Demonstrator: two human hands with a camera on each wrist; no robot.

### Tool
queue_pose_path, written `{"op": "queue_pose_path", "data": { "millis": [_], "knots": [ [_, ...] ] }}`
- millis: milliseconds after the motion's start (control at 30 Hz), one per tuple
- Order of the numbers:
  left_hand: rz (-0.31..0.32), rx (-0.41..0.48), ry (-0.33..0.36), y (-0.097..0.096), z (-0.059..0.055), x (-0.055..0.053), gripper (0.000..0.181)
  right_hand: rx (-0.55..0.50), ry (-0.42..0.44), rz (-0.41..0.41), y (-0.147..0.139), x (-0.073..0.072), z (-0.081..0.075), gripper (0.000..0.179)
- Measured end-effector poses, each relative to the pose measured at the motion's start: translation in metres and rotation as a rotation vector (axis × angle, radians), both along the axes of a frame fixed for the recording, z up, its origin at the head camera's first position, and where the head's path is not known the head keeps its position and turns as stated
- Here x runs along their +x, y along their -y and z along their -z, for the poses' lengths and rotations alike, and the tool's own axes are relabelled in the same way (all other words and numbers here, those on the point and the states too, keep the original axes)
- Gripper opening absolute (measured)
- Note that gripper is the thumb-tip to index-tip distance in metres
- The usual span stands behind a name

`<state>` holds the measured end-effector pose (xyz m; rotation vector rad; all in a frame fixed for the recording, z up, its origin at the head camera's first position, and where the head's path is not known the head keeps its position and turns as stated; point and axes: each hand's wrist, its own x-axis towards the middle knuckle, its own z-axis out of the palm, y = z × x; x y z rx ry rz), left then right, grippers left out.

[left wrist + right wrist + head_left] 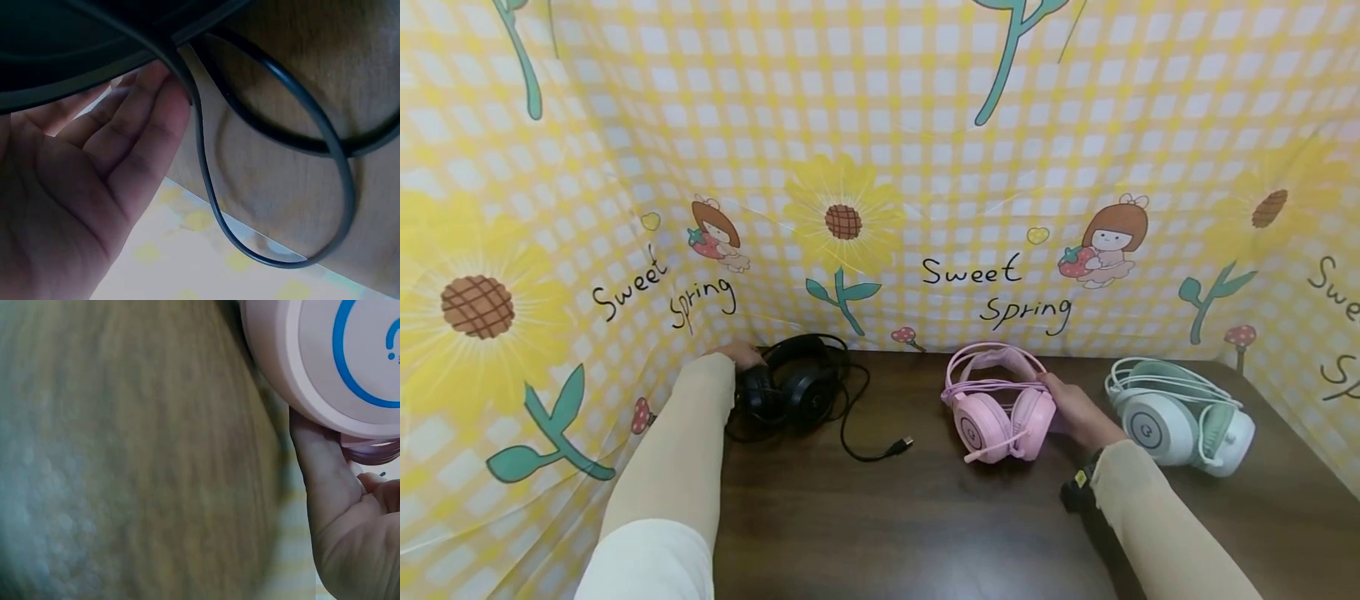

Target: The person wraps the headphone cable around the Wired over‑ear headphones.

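A black headset [811, 398] lies at the back left of the brown table. My left hand [742, 356] holds its left side; in the left wrist view the fingers [140, 125] reach behind the dark ear cup [75, 56], which hides their tips. Right of the middle, a pink headset [985, 427] stands with its cable wound around the headband and its microphone pointing down. My right hand [1081, 414] grips it by the right side of the headband. The right wrist view shows the thumb [319, 462] against the pink ear cup [312, 375]; the other fingertips are hidden.
A pale green and white headset [1161, 429] lies on the right, close to my right wrist. The black cable ends in a USB plug [898, 447] on the table [880, 533]. A yellow checked cloth [880, 125] hangs along the back and both sides.
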<state>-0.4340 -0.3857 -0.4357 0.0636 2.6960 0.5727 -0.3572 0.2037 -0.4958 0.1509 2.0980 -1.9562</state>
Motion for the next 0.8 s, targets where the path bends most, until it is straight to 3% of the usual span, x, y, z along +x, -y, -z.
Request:
{"op": "queue_pose_path", "data": {
  "millis": [100, 367, 600, 733, 800],
  "knots": [
    [-0.010, -0.036, -0.029, 0.001, -0.002, 0.009, 0.043, 0.030, -0.002, -0.006, 0.002, 0.000, 0.000, 0.066],
    [-0.112, -0.005, -0.056, -0.003, -0.007, 0.036, 0.045, 0.038, 0.056, -0.030, 0.002, 0.001, 0.006, 0.074],
    [-0.126, -0.020, -0.152, -0.007, -0.002, 0.039, 0.051, 0.049, 0.059, -0.053, -0.003, 0.001, 0.005, 0.083],
    [-0.154, 0.024, -0.178, -0.007, -0.001, 0.041, 0.059, 0.048, 0.063, -0.063, -0.003, 0.002, 0.001, 0.092],
    [-0.177, 0.073, -0.185, -0.009, -0.002, 0.042, 0.053, 0.050, 0.060, -0.046, -0.002, 0.000, -0.003, 0.095]
  ]
}}
